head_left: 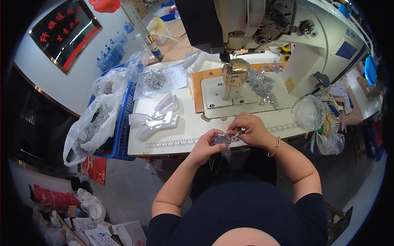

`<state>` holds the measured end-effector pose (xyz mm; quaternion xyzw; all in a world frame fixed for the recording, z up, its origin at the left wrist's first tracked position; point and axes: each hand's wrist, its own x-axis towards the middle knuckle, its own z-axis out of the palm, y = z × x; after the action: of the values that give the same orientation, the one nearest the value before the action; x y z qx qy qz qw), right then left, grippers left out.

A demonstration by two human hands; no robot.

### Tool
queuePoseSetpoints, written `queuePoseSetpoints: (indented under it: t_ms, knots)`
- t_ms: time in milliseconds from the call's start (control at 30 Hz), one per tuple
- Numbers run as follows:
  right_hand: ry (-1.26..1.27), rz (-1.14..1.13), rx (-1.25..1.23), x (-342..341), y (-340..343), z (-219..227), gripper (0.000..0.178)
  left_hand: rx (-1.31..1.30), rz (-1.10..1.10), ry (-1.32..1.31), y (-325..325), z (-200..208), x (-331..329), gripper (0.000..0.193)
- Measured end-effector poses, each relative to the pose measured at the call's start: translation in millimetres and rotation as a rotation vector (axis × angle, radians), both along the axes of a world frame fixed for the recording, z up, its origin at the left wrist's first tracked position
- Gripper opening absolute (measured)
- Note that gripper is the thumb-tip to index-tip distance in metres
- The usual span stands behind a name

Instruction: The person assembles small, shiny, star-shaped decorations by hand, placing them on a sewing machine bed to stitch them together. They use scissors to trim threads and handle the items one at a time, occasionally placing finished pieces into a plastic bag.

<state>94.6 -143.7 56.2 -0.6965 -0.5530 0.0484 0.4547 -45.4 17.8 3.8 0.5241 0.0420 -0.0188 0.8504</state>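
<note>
Over the front edge of the sewing table, my left hand point(208, 146) is closed on a silvery, sparkling trim piece point(221, 140) backed with clear plastic. My right hand point(247, 128) pinches the same piece at its right end, fingers bent close together. Part of the trim hangs down below my left fingers. Just beyond stands a white post-bed sewing machine point(295, 61) with its metal post point(234, 84) on an orange-edged plate. To the right of the post lies another bunch of sparkling trim point(262, 87). Clear plastic strips point(158, 117) are stacked to the left of my hands.
A blue basket point(124, 135) with plastic bags point(92, 127) stands against the table's left side. A clear sheet carries a pile of shiny pieces point(156, 78). At the right edge sit a bundled plastic bag point(308, 112) and scissors point(327, 124). Cartons point(102, 235) lie on the floor.
</note>
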Motion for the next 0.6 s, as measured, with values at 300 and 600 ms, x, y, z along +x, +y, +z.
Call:
queuePoseSetpoints:
  t_ms: [300, 600]
  knots:
    - [-0.021, 0.06, 0.021, 0, -5, 1, 0.026, -0.123, -0.025, 0.089, -5, 2, -2, 0.033]
    - [-0.098, -0.008, 0.042, -3, -9, -5, 0.026, -0.106, 0.072, 0.057, -13, -2, -3, 0.025]
